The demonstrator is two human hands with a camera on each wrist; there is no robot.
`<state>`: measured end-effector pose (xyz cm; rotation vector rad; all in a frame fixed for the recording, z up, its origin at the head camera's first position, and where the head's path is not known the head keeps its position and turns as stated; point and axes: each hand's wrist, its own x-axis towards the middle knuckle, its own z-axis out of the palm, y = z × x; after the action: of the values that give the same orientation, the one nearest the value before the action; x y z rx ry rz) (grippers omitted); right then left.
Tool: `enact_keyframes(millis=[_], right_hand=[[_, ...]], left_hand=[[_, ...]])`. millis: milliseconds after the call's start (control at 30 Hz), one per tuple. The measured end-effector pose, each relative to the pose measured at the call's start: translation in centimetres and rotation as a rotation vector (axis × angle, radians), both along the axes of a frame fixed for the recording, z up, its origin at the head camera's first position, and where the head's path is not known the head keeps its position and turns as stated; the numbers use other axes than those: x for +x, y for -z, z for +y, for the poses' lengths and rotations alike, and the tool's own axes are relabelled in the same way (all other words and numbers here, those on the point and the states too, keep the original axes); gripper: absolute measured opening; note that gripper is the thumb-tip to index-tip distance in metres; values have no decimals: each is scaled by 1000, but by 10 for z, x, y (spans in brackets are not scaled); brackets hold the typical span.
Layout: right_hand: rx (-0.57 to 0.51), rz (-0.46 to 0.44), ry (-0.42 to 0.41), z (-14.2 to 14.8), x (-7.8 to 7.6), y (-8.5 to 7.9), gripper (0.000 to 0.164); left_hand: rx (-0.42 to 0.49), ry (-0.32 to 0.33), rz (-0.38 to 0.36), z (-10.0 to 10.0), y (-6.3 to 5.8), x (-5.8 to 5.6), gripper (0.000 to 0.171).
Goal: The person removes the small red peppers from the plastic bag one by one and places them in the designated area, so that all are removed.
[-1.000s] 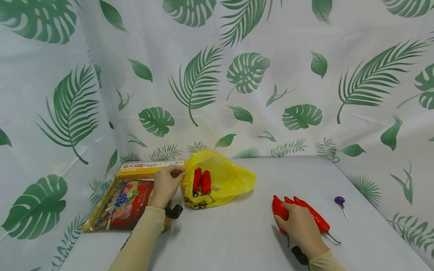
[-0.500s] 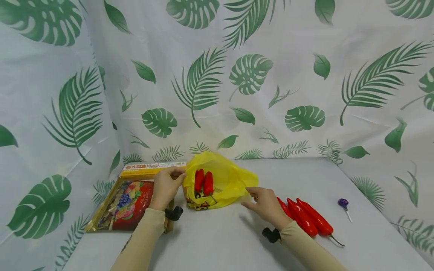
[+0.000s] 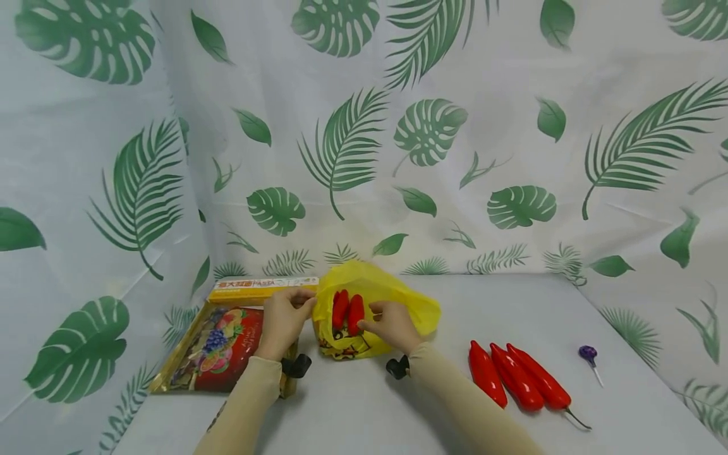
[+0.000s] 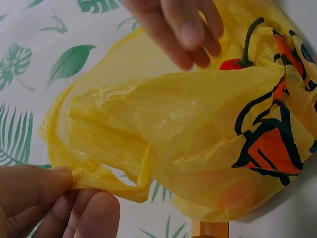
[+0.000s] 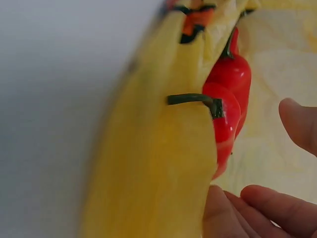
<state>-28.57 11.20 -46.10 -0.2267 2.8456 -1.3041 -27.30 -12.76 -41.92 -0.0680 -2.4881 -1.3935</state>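
Observation:
A thin yellow plastic bag [image 3: 370, 278] lies on its side with its mouth toward me. Inside it, two red chili peppers [image 3: 355, 309] with green stems [image 5: 190, 98] lie side by side. My left hand [image 3: 282, 322] pinches the bag's loop handle [image 4: 116, 185] at the left of the mouth. At the opening is my right hand [image 3: 394, 323], its thumb apart from the fingers and nothing between them. In the right wrist view, its fingers [image 5: 277, 203] are right at the bag's yellow edge, just below the peppers.
Three red chili peppers [image 3: 517, 379] lie on the white table [image 3: 364, 411] at the right, with a purple lollipop [image 3: 588, 355] beyond them. Left of the bag are a red candy pack [image 3: 227, 354] in a gold-edged tray [image 3: 170, 366] and a pasta box [image 3: 250, 291].
My right hand has left the chili peppers on the table and moved left to the bag's mouth, carrying nothing visible. The left hand keeps its pinch on the bag.

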Motion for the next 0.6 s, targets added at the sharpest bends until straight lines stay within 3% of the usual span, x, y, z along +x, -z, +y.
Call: enact_keyframes(millis=[67, 267, 400, 600], right_hand=[[9, -9, 19, -8, -9, 0, 57], [65, 0, 18, -24, -27, 9, 33], [68, 0, 37, -33, -34, 13, 35], [38, -84, 136, -40, -43, 15, 41]], left_hand=[[12, 2, -2, -1, 0, 0, 14], [19, 5, -8, 0, 2, 2, 13], [12, -5, -1, -1, 3, 1, 13], [3, -15, 9, -3, 2, -1, 13]])
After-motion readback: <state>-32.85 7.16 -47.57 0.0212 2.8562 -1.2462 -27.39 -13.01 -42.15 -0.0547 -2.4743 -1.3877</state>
